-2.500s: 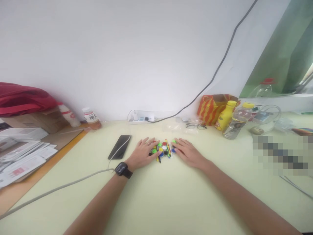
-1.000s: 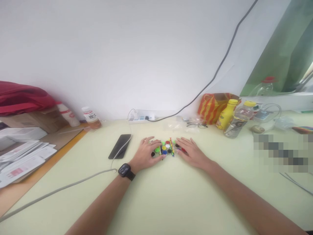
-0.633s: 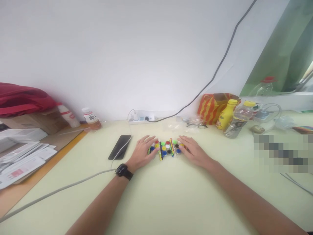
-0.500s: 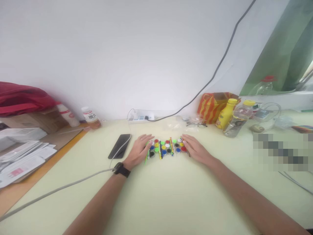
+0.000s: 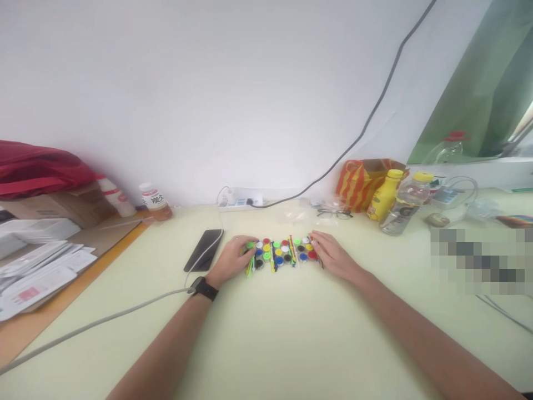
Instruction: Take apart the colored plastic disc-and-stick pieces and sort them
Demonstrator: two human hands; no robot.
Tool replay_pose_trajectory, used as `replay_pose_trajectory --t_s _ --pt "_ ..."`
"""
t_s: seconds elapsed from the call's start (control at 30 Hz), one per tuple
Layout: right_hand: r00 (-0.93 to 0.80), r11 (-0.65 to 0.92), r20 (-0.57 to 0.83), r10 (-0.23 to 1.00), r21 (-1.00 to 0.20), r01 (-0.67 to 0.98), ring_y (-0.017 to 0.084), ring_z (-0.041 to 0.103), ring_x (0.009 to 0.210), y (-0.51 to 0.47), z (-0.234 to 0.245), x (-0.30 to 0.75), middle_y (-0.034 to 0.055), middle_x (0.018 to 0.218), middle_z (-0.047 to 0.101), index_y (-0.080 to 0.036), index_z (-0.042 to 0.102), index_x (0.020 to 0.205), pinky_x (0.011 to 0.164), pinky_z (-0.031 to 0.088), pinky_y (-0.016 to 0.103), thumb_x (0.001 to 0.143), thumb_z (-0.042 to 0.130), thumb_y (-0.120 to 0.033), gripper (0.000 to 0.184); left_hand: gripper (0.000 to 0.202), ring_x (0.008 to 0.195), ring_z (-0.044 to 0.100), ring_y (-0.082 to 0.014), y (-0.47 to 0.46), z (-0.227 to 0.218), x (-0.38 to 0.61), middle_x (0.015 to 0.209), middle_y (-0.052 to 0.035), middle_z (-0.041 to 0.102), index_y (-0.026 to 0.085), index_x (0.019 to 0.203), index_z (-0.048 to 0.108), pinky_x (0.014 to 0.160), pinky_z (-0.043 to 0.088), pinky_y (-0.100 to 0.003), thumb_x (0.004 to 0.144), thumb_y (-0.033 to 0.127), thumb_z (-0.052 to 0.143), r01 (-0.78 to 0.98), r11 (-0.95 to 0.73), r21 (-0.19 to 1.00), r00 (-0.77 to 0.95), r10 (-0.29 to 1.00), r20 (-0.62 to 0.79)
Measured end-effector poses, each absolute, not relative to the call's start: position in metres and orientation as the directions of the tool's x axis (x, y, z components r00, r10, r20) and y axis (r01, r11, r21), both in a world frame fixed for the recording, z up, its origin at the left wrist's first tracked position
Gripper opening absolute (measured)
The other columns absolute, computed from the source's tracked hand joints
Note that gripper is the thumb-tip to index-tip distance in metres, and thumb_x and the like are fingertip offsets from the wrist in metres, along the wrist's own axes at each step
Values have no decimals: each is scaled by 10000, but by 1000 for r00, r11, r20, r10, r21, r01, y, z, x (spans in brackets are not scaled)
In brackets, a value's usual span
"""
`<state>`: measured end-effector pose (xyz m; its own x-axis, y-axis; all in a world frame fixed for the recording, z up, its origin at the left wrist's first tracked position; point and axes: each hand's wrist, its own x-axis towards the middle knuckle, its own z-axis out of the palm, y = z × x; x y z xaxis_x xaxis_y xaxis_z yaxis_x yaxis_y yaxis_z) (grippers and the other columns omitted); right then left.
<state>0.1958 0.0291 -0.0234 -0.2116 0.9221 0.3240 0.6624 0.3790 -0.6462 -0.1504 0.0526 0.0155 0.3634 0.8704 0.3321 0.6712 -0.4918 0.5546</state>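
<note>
A row of small coloured round pieces (image 5: 284, 251), in red, yellow, green, blue, white and black, lies across the table in front of me. Thin coloured sticks (image 5: 292, 250) stand between its groups and at its ends. My left hand (image 5: 233, 257) curves around the left end, thumb and fingers on either side of a green piece (image 5: 250, 245). At the right end, my right hand (image 5: 333, 255) rests with fingers stretched out, their tips touching the edge. How firmly it presses cannot be made out.
A black phone (image 5: 203, 250) with a cable lies left of my hand. Behind are a power strip (image 5: 241, 204), eyeglasses (image 5: 335, 213), a striped bag (image 5: 353, 183) and bottles (image 5: 406, 205). Papers (image 5: 45, 272) and a cardboard box (image 5: 70, 208) are at far left.
My left hand has shifted slightly left, and its fingers have drawn back, uncovering a green piece and sticks at the left end. My right hand has hardly moved.
</note>
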Motion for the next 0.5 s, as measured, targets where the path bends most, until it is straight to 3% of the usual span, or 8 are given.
replay_pose_trajectory --t_s 0.2,0.5 --pt "-209 375 324 923 -634 676 279 421 1451 31 -27 197 86 1509 546 -255 591 1414 1245 310 519 1054 354 -555 525 328 1072 654 -277 53 13 -148 1156 -84 739 222 1174 724 916 524 -398 970 404 543 731 -434 527 292 897 333" --pt "-198 386 348 917 -638 667 280 465 1406 30 -25 194 79 1469 577 -268 609 1362 1204 359 497 1049 372 -526 470 287 1097 644 -275 56 10 -150 1158 -79 734 222 1155 721 953 518 -407 957 332 543 735 -446 510 298 889 348"
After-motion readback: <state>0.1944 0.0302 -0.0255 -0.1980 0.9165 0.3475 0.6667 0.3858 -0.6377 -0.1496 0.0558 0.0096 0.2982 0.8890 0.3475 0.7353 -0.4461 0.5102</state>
